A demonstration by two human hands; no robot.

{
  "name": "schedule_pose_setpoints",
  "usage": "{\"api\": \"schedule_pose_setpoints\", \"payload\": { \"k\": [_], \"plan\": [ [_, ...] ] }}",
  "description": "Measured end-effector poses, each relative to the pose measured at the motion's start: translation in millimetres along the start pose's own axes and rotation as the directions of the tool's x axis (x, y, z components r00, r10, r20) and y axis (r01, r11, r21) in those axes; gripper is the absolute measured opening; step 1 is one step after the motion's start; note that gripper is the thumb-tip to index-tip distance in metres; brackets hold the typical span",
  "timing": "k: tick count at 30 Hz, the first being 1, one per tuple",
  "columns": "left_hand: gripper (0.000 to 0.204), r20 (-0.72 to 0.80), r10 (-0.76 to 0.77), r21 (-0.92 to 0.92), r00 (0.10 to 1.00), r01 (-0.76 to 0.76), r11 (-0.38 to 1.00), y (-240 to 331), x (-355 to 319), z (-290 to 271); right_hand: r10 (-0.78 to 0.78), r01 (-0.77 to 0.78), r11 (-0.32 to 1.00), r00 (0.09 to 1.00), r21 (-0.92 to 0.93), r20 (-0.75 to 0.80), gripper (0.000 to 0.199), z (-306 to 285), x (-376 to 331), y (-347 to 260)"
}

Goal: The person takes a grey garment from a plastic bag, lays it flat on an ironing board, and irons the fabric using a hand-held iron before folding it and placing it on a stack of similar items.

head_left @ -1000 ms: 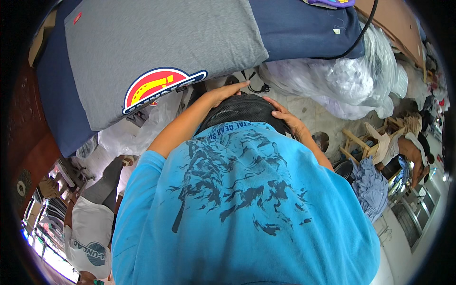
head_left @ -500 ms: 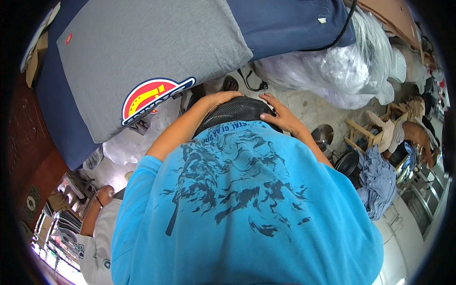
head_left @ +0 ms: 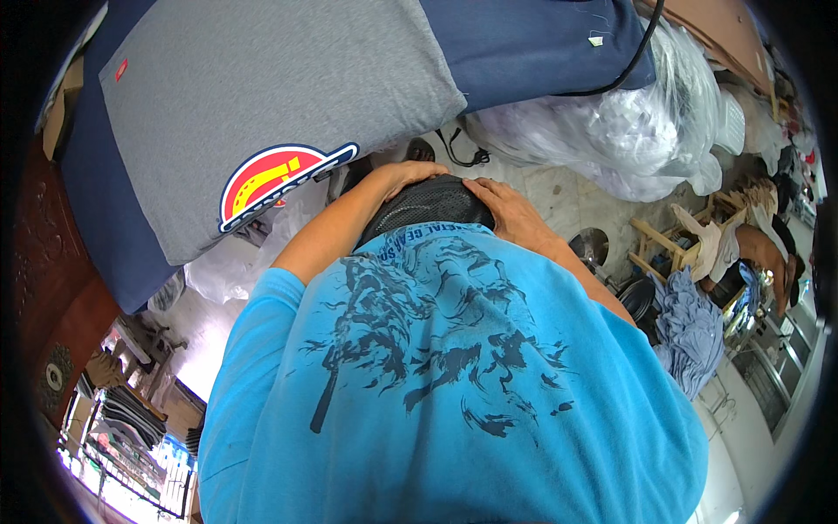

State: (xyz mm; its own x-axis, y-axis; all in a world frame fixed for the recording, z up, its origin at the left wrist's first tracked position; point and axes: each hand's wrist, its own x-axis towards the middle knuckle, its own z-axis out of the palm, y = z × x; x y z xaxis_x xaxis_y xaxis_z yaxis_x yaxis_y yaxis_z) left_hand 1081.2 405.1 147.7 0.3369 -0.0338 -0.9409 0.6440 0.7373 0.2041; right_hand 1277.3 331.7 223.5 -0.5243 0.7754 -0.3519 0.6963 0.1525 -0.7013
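A black mesh-covered item (head_left: 423, 205) sits at my waist, just past the hem of my light blue printed shirt (head_left: 454, 349); I cannot tell exactly what it is. My left hand (head_left: 412, 176) grips its left and upper side, with the fingers bent over the top edge. On the opposite side my right hand (head_left: 511, 210) wraps the upper right edge, its fingertips close to the left hand's. The undersides of both hands are hidden. Beyond them lies a grey T-shirt (head_left: 288, 79) with a red and yellow print, spread over a dark blue padded surface (head_left: 532, 48).
Clear plastic bags (head_left: 611, 131) bulge at the right of the padded surface, below a black cable (head_left: 642, 52). A wooden stool (head_left: 668, 244) and a heap of blue-grey cloth (head_left: 690, 327) stand farther right. Carved dark wood (head_left: 61, 314) borders the left, near hanging clothes (head_left: 131, 415).
My right hand has moved left and settled closer around the black mesh item, its fingers drawn together. Another person in a white shirt at the lower left has gone out of view.
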Motion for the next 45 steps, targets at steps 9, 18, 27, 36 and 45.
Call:
{"api": "schedule_pose_setpoints", "payload": {
  "k": [9, 18, 27, 36, 45],
  "plan": [
    [0.084, 0.118, 0.061, 0.068, 0.991, -0.069, 0.995, -2.9, -0.8, -7.8, -0.034, 0.035, 0.999, 0.995, 0.007, -0.094, 0.058, 3.0, -2.4, 1.5],
    [0.067, 0.047, 0.489, -0.141, 0.871, -0.479, 0.866, -52.5, 0.7, -5.7, -0.063, 0.061, 0.997, 0.997, -0.048, -0.049, 0.050, 6.7, -10.8, 13.7],
    [0.067, 0.114, 0.531, 0.020, 0.840, -0.536, 0.844, -54.3, -12.9, -8.5, -0.115, 0.117, 0.990, 0.993, -0.084, 0.020, 0.039, 9.7, -18.7, 12.8],
    [0.054, 0.077, 0.466, -0.101, 0.881, -0.458, 0.883, -39.8, -5.0, 1.7, 0.466, -0.464, 0.619, 0.866, 0.634, 0.179, 0.043, 28.5, -29.7, 58.3],
    [0.040, 0.111, 0.585, 0.116, 0.803, -0.595, 0.795, -27.1, 11.0, 8.0, 0.489, -0.492, 0.430, 0.832, 0.757, 0.262, 0.039, 32.2, -21.7, 59.7]
  ]
}}
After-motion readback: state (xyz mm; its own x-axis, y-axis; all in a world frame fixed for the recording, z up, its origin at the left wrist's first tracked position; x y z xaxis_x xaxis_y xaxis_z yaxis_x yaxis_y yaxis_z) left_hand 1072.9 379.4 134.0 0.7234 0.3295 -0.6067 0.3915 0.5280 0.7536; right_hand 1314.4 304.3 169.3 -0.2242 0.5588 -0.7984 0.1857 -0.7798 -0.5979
